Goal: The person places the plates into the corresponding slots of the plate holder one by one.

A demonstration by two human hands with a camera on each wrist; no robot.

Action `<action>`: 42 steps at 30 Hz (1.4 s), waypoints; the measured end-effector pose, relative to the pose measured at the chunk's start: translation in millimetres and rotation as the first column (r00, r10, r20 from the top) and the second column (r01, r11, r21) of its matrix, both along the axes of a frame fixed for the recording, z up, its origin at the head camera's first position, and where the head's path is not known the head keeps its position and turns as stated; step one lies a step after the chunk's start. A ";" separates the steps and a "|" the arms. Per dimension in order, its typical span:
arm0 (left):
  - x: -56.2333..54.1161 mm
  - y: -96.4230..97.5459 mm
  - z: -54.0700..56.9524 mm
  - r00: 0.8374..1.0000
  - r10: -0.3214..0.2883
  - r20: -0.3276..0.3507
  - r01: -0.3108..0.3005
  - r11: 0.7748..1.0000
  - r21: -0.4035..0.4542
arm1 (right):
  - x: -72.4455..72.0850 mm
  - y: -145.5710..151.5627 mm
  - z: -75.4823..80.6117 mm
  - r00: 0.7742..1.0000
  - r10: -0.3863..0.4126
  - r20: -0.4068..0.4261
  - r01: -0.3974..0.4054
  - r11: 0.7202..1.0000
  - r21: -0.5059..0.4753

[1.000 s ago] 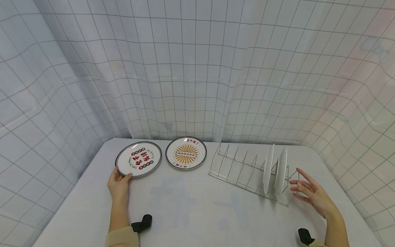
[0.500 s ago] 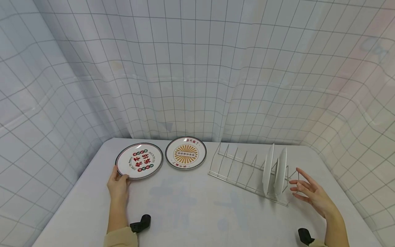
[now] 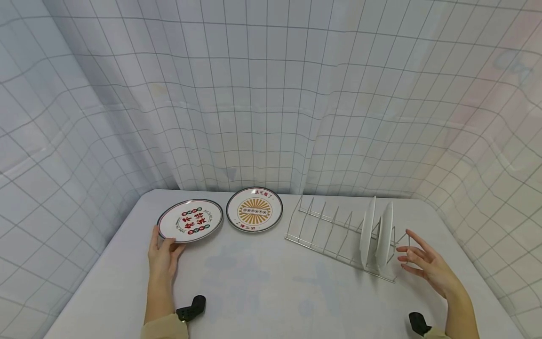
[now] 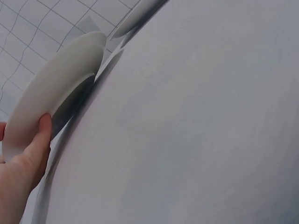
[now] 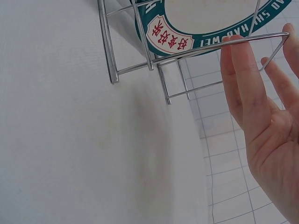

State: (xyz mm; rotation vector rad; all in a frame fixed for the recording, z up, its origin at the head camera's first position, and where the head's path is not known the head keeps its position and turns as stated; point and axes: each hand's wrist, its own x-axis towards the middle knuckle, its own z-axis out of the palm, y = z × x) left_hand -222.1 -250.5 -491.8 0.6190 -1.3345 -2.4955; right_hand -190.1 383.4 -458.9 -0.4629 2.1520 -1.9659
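Note:
In the head view my left hand (image 3: 162, 256) pinches the near-left rim of a white plate with red characters (image 3: 190, 220). The thumb (image 4: 45, 126) lies against the plate's pale underside (image 4: 60, 74) in the left wrist view, and the plate is tilted, raised off the table. Just right of it a plate with a yellow sunburst (image 3: 255, 210) lies flat. My right hand (image 3: 432, 270) rests at the right end of a wire dish rack (image 3: 326, 230), its fairly straight fingers (image 5: 250, 74) touching the end wire in the right wrist view.
Two plates stand upright in the rack's right slots, a left one (image 3: 368, 235) and a right one (image 3: 385, 240); a green-rimmed plate face (image 5: 205, 42) shows in the right wrist view. A gridded white curtain (image 3: 271, 117) encloses the white table (image 3: 271, 292).
My left hand's plate has shifted slightly toward me and come up off the table, with more of its underside edge showing. The right hand and rack have stayed put.

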 end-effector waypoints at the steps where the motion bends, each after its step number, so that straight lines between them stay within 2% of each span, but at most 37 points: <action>1: 0.5 -0.2 1.1 1.000 -0.003 -0.010 0.003 1.000 0.022 | -0.1 0.1 -0.2 1.000 -0.001 0.001 0.001 1.000 0.001; 5: 1.9 -1.7 5.3 0.999 -0.001 -0.049 0.005 0.995 0.096 | -0.4 0.6 -1.1 1.000 -0.001 0.001 0.001 1.000 0.004; 10: 3.0 -2.0 13.2 0.994 0.018 -0.111 -0.005 0.993 0.121 | -0.7 1.2 -2.3 1.000 -0.004 -0.001 0.004 1.000 0.004; 15: 3.6 1.2 27.2 0.974 0.070 -0.216 -0.041 0.990 0.134 | -1.0 1.9 -3.0 1.000 -0.002 0.001 0.002 1.000 0.000; 18: 3.9 8.7 40.0 0.954 0.041 -0.297 -0.013 0.995 0.096 | -1.0 2.1 -3.0 1.000 -0.002 -0.002 0.002 1.000 0.002; 22: 4.8 26.1 58.0 0.925 -0.062 -0.376 0.070 0.997 0.009 | -1.1 2.1 -2.9 1.000 -0.004 -0.004 0.004 1.000 0.007; 27: 3.9 54.2 73.1 0.880 -0.203 -0.429 0.177 0.979 -0.101 | -1.7 1.2 -3.1 1.000 -0.009 -0.002 0.009 1.000 0.009; 32: -4.3 84.3 80.0 0.814 -0.329 -0.479 0.279 0.944 -0.173 | -1.5 0.8 -3.3 1.000 -0.013 -0.003 0.013 1.000 0.010; 36: -10.9 108.7 84.9 0.763 -0.425 -0.488 0.352 0.905 -0.238 | -1.5 0.8 -3.4 1.000 -0.008 -0.003 0.008 1.000 0.009; 42: -19.0 149.1 95.1 0.695 -0.553 -0.460 0.437 0.832 -0.342 | -0.8 0.0 -2.0 1.000 -0.012 -0.004 0.012 1.000 0.008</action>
